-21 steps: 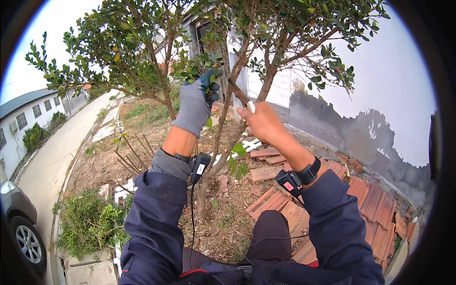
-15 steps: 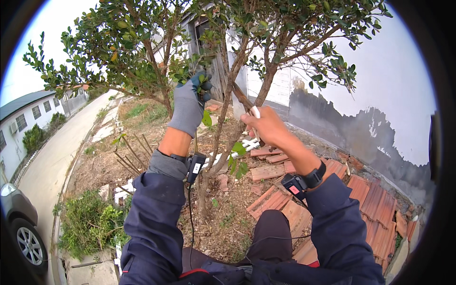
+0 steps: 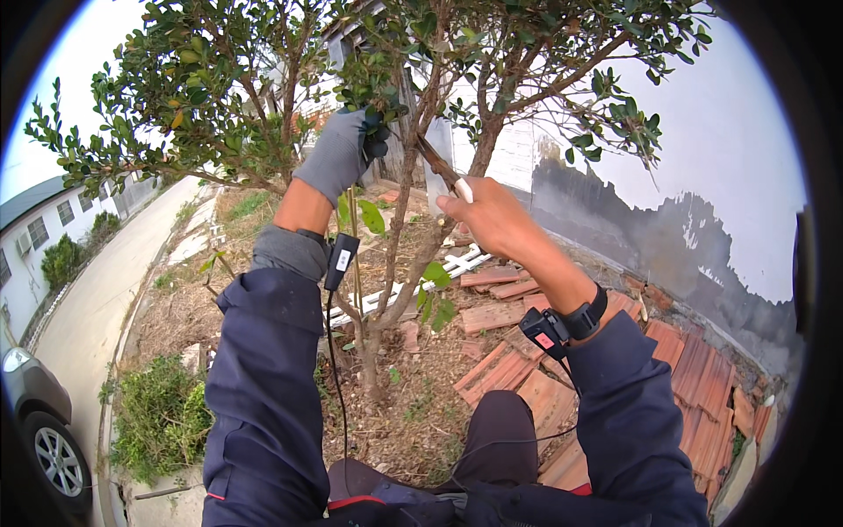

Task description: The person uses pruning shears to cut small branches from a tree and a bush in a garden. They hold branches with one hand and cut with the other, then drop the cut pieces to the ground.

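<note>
My left hand (image 3: 347, 151), in a grey glove with darker fingertips, is closed on a leafy twig (image 3: 364, 88) of a small tree. In my bare right hand (image 3: 489, 213) is a pair of pruning shears with white handles (image 3: 464, 190). Their worn brown blades (image 3: 435, 162) point up and left among the upright stems, just right of my gloved fingers. Leaves and stems partly hide the blade tips, so I cannot tell whether they touch a twig. The tree's trunk (image 3: 371, 364) rises between my forearms and splits into several stems.
Reddish roof tiles (image 3: 694, 378) are stacked and scattered at right, below a peeling white wall (image 3: 720, 176). White fence pieces (image 3: 457, 263) lie behind the trunk. At left are a low green shrub (image 3: 158, 422), a parked car (image 3: 44, 422) and a concrete road (image 3: 97, 299). Cables hang from both wrists.
My left hand has shifted slightly left and up with the twig, and the leafy branches at left have swung. The shears have moved slightly left and up, their blades nearer my gloved hand.
</note>
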